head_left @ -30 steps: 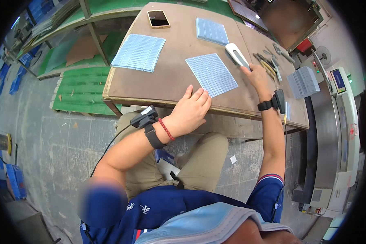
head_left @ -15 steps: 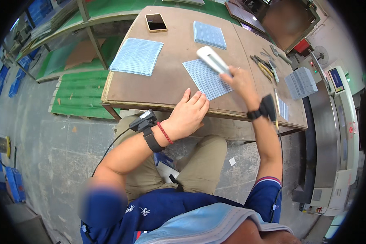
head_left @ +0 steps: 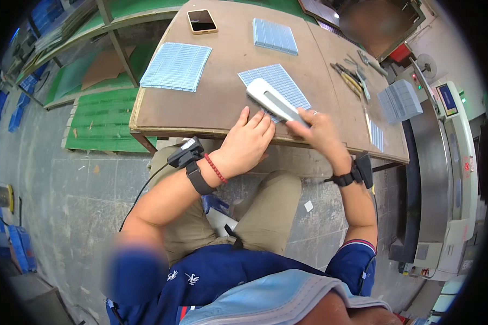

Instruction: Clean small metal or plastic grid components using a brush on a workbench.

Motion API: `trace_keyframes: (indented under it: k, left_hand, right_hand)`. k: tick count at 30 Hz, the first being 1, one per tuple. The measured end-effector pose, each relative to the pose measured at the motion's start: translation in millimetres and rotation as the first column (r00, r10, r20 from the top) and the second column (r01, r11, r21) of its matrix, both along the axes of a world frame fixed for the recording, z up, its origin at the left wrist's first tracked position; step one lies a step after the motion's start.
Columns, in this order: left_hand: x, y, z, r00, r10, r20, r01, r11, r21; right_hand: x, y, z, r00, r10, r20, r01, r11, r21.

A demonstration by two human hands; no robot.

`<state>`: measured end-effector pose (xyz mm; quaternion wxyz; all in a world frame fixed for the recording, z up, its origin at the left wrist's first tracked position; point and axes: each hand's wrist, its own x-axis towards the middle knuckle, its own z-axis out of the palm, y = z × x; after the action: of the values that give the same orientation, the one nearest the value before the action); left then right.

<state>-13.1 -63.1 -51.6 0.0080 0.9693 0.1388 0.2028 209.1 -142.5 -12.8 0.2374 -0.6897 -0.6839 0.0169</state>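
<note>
My right hand [head_left: 321, 131] is closed round a long white tool with a grey inset [head_left: 274, 100]; its exact kind I cannot make out. The tool lies low across a light blue gridded sheet [head_left: 279, 76] and hides part of it. By the sheet's near corner, at the table's front edge, rests my left hand [head_left: 246, 142], fingers stretched out and apart, with the fingertips at the tool's near side. A neat stack of similar sheets [head_left: 275, 36] is farther back, and a looser, wider stack [head_left: 176, 66] lies to the left.
A phone [head_left: 203, 21] lies at the back left of the brown table [head_left: 228, 116]. Pliers [head_left: 348, 80] and other hand tools are on the right, near a slim white strip [head_left: 377, 135] and an upright gridded stack [head_left: 400, 102]. A white machine [head_left: 456, 173] stands at the right.
My right hand has brought the white tool down and toward me, from the sheet's far part to its near corner beside my left hand. The left hand stays almost in place.
</note>
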Motion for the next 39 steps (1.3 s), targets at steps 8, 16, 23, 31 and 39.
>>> trace_keyframes:
  k: [8,16,23,31,39]
  left_hand:
    - [2.6,2.1,-4.1,0.999,-0.027,0.025,0.027,1.0,0.004]
    - [1.0,1.0,-1.0,0.999,-0.026,0.027,0.026,1.0,-0.002]
    - [-0.3,0.3,-2.8,1.0,-0.016,0.014,0.016,1.0,-0.01]
    - [3.9,1.0,-3.2,0.998,-0.033,0.051,0.033,0.999,-0.004]
    - [0.0,0.9,-2.0,0.999,-0.01,0.034,0.01,1.0,0.02]
  right_hand:
    - [60.2,-15.4,10.4,0.889,-0.452,-0.075,0.423,0.872,-0.246]
    - [61.0,-32.1,18.3,0.863,-0.399,-0.31,0.328,0.909,-0.256]
    - [-5.5,-45.9,10.7,0.989,-0.137,0.057,0.14,0.989,-0.044]
    - [84.2,-15.6,4.3,0.886,-0.462,0.047,0.464,0.877,-0.124]
    - [33.4,16.2,23.7,0.97,-0.22,-0.102,0.208,0.971,-0.121]
